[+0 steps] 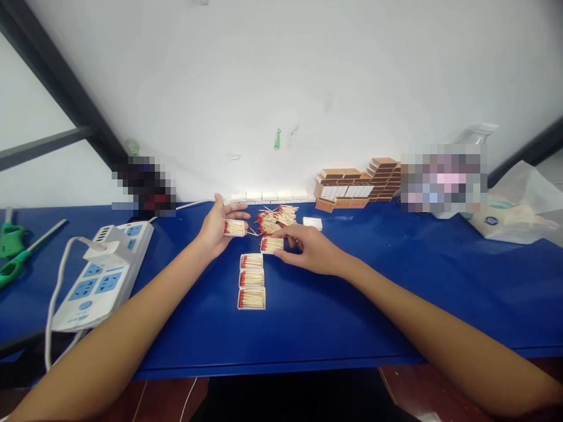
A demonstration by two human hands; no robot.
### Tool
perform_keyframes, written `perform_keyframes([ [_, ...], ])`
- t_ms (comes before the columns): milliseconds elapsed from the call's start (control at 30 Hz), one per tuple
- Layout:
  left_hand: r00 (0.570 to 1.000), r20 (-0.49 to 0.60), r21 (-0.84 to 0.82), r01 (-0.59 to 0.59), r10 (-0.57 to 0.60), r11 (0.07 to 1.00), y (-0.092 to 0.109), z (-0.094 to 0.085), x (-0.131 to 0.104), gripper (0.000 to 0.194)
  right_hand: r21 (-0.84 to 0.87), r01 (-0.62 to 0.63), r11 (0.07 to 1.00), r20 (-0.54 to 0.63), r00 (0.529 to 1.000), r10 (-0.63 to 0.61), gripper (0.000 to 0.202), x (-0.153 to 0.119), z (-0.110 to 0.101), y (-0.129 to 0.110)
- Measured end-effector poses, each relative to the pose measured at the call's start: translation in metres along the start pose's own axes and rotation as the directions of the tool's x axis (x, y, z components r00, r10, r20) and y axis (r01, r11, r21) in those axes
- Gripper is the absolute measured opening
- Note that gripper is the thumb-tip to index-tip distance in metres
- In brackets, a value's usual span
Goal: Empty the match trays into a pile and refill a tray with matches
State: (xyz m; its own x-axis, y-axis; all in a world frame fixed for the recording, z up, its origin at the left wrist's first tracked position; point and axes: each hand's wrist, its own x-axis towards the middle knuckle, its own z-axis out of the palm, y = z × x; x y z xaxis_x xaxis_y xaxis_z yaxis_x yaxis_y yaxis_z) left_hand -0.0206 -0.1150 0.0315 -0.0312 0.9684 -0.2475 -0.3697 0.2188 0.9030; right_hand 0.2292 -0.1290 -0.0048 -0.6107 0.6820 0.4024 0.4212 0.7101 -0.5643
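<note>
My left hand [215, 228] cradles a white matchbox tray [235, 228] filled with red-tipped matches; its fingers stretch past the tray, and a few matches stick out by the fingertips. Between the thumb and fingers of my right hand [312, 249] is another filled matchbox tray [271, 245], close above the blue table. Just beyond both hands lies a loose heap of matches [277, 221]. Nearer to me, three filled trays stand in a column: a far one [251, 262], a middle one [251, 278] and a near one [252, 299].
A small white box [312, 223] lies behind my right hand. Brown matchbox sleeves [382, 181] are stacked against the wall, beside a row of white trays [268, 198]. At left are a power strip [103, 281] and green-handled tools [20, 258]; a plastic bag [519, 205] sits far right.
</note>
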Motion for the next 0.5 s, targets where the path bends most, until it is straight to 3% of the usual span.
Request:
perform_keyframes([
  [500, 1.0, 0.021, 0.012, -0.007, 0.007, 1.0, -0.0019, -0.0045, 0.0048, 0.073, -0.23, 0.156, 0.961, 0.126, 0.984, -0.129, 0.031, -0.0025, 0.0052, -0.0047],
])
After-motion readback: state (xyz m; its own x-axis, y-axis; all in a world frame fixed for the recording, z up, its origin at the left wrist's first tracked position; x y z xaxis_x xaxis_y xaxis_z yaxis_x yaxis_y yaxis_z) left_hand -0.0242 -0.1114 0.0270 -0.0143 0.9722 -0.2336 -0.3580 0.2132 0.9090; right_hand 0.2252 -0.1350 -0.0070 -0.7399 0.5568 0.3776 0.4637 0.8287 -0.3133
